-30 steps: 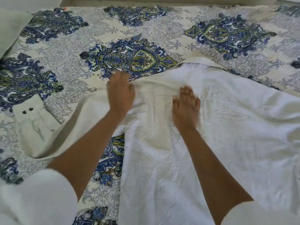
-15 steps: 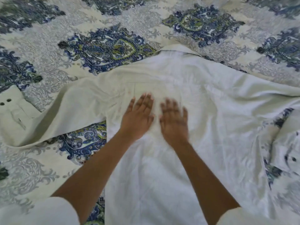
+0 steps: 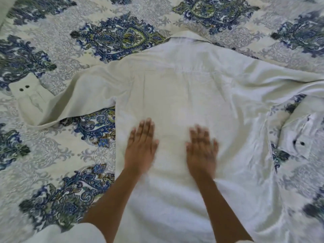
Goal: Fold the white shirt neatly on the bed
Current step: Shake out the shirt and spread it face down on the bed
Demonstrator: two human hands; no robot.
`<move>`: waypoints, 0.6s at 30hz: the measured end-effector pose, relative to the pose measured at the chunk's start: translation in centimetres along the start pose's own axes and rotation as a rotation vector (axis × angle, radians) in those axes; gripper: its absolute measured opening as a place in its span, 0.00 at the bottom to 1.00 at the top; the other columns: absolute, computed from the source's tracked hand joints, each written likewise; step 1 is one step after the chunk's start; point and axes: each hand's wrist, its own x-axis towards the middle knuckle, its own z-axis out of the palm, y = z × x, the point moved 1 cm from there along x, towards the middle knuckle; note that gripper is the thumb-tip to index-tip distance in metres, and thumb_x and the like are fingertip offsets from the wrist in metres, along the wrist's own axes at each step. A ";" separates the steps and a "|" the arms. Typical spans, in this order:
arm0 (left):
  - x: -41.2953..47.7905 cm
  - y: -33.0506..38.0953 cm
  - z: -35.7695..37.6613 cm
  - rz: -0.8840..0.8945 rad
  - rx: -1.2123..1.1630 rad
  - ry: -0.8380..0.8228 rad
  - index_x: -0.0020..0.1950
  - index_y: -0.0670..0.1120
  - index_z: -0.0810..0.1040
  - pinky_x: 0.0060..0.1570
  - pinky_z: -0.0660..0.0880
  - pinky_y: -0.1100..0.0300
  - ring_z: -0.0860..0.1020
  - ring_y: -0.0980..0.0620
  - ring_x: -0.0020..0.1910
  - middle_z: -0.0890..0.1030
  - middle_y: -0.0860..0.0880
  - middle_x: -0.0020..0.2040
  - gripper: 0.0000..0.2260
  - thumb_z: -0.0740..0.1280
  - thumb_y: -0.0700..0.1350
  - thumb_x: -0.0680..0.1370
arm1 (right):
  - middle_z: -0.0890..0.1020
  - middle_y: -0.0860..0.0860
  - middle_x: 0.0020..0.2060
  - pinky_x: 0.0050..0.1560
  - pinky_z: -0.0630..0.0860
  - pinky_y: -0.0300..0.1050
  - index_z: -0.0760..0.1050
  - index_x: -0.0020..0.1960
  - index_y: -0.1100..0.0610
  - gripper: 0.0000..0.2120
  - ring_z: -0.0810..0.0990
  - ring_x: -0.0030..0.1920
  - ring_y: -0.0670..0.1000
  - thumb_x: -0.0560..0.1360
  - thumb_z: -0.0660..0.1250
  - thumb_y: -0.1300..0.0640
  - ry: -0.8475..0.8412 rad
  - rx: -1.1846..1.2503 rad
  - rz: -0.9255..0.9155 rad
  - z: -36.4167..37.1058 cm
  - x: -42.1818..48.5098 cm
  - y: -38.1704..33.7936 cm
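The white shirt lies back-up on the bed, collar pointing away from me. Its left sleeve stretches out to the left and ends in a buttoned cuff. The right sleeve lies rumpled at the right, its cuff turned toward me. My left hand lies flat on the shirt's back near its left edge, fingers straight. My right hand presses flat on the cloth a little to the right, blurred by motion. Neither hand grips anything.
The bed is covered by a cream spread with blue and green paisley medallions, bare to the left of the shirt and beyond the collar. My white sleeves show at the bottom edge.
Both hands have slid down the shirt's back toward me, from near the yoke to the middle, and moved apart. The view has shifted, showing the right sleeve and cuff.
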 end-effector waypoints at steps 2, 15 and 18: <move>-3.1 -2.6 -0.3 -0.059 0.036 0.033 0.76 0.40 0.55 0.73 0.51 0.49 0.54 0.47 0.76 0.56 0.44 0.77 0.27 0.49 0.52 0.80 | 0.65 0.51 0.72 0.69 0.57 0.58 0.63 0.73 0.53 0.24 0.65 0.71 0.54 0.79 0.50 0.48 0.062 -0.039 0.127 -0.4 -2.6 3.8; -12.1 -2.4 1.6 -0.122 0.006 -0.011 0.77 0.41 0.46 0.74 0.45 0.51 0.44 0.47 0.77 0.46 0.44 0.78 0.27 0.45 0.52 0.81 | 0.63 0.53 0.73 0.71 0.55 0.57 0.61 0.74 0.56 0.24 0.62 0.73 0.52 0.80 0.47 0.49 -0.011 0.013 0.077 0.6 -11.1 2.2; -16.0 -3.5 0.8 -0.203 -0.181 0.032 0.76 0.38 0.52 0.73 0.53 0.48 0.54 0.42 0.75 0.54 0.40 0.76 0.26 0.51 0.49 0.81 | 0.65 0.57 0.72 0.70 0.57 0.61 0.61 0.73 0.60 0.26 0.63 0.72 0.57 0.79 0.48 0.48 -0.008 0.080 0.172 -0.5 -13.6 3.8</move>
